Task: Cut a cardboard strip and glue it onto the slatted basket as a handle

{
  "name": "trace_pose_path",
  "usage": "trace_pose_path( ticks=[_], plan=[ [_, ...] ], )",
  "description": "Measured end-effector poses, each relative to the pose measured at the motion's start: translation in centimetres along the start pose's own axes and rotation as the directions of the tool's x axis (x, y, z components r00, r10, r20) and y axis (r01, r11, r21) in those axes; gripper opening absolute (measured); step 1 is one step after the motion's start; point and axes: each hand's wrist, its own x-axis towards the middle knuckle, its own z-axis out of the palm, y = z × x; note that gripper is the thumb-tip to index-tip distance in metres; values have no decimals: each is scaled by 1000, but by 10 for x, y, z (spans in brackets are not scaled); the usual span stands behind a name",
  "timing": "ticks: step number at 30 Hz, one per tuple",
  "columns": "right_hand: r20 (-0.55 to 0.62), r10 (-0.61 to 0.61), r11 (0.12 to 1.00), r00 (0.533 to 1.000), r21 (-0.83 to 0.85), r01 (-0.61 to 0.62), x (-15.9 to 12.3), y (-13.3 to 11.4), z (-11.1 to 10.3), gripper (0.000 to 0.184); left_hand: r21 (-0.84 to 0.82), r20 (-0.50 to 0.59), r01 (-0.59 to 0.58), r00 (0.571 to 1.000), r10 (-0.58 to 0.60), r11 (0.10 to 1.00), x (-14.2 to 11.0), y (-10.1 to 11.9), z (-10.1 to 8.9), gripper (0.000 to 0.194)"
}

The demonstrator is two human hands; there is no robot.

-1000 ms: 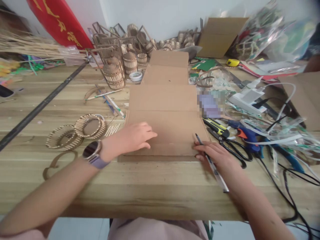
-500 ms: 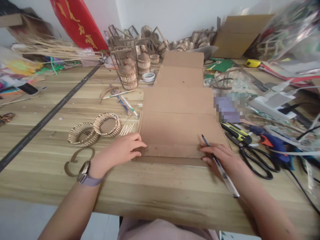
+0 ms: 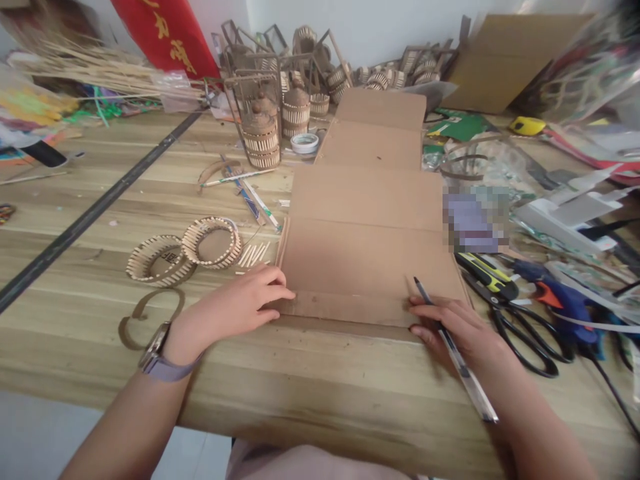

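Note:
A folded sheet of brown cardboard (image 3: 367, 257) lies on the wooden table before me, its flaps stretching away toward the back. At its near left corner, my left hand (image 3: 250, 300) pinches the edge, index finger on top and thumb at the front. My right hand (image 3: 457, 327) holds a pen (image 3: 463, 370) tucked across the fingers, its dark tip pointing up and away. The right fingertips also touch the cardboard's near right edge. Two round slatted rings (image 3: 213, 243) stand left of the cardboard, beside small pale sticks (image 3: 254, 254).
Right of the cardboard lie a utility knife (image 3: 487, 275), black-handled scissors (image 3: 525, 333), a blue glue gun (image 3: 565, 300) and a white power strip (image 3: 570, 220). Small slatted baskets (image 3: 263, 137) and a roll of tape (image 3: 305, 143) stand at the back. A curled brown strip (image 3: 133, 327) lies near my left wrist.
My left hand has moved from above the cardboard to its near left corner and closed on the edge. My right hand stays at the right edge with the pen. The view has shifted.

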Motion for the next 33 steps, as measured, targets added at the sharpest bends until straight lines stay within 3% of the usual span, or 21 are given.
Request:
trace_pose_path(
  ticks=[9, 17, 33],
  plan=[
    [-21, 92, 996, 996, 22, -91, -5, 13, -9, 16, -19, -46, -91, 995, 90, 996, 7, 6, 11, 24],
    [-77, -6, 1000, 997, -5, 6, -5, 10, -9, 17, -9, -12, -80, 997, 80, 997, 6, 9, 9, 27],
    [-25, 7, 1000, 1000, 1, -7, -2, 3, -17, 15, -15, 3, -68, 998, 68, 998, 5, 10, 9, 25]
  ],
)
